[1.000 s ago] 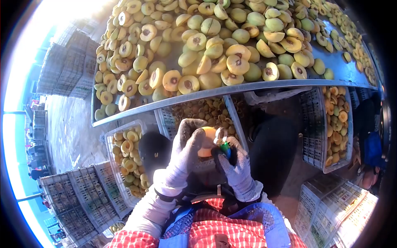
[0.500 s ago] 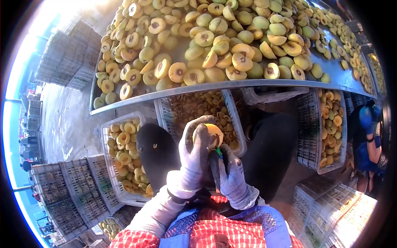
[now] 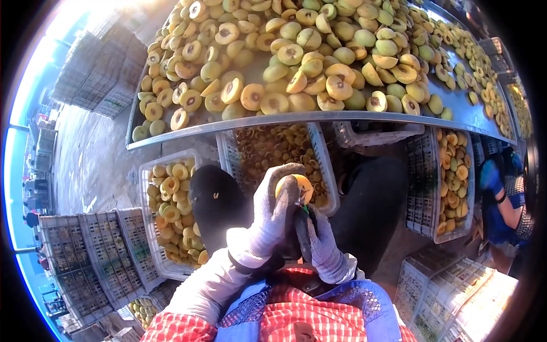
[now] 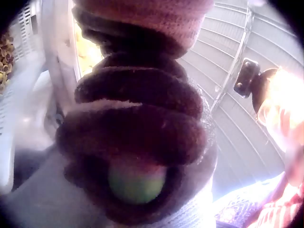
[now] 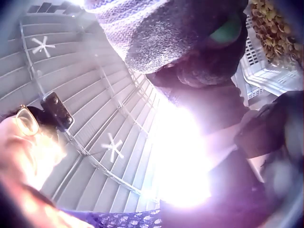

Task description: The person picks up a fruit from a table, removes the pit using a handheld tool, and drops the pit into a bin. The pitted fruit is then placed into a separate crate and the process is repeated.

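My gloved left hand holds a yellow peach half, fingers curled round its side, cut face toward the right hand. In the left wrist view, dark glove fingers wrap over a rounded pale green patch. My gloved right hand grips a small hand tool with a green handle; its metal end is right at the peach half's cut face. The tool's tip is hidden. In the right wrist view, the green handle shows among dark glove fingers.
A metal-rimmed table ahead bears many peach halves. Below it stands a crate of small brown and yellow pieces. Crates of peach halves flank both knees, left and right. Stacked crates stand left; another person's arm is at right.
Both hands have drawn closer together, and the peach half has shifted slightly to the right and turned. The tool's metal end, plainly seen a second ago, is now mostly covered by the left hand.
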Action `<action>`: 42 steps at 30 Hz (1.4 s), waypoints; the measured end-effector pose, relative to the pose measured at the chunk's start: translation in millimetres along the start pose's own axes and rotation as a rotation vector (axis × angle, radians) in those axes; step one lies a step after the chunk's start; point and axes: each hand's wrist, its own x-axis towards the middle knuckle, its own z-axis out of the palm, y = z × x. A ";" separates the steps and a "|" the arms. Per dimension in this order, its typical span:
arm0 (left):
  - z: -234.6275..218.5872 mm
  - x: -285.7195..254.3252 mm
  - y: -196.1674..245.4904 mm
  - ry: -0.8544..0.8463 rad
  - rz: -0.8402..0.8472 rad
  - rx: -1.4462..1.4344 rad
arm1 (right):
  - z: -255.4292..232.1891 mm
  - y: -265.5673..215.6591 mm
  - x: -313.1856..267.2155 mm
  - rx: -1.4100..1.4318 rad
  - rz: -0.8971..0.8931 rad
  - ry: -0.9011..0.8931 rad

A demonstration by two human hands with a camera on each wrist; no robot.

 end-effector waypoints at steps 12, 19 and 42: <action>4.9 8.2 7.9 0.006 -0.273 -0.105 | 4.8 3.7 -5.9 -0.136 -0.086 0.015; -3.1 10.7 -3.5 -0.093 -0.026 0.191 | -1.9 6.1 3.4 -0.330 -0.237 0.085; -7.2 1.5 -25.9 -0.128 0.099 0.560 | 8.5 33.8 -35.0 0.171 0.395 -0.176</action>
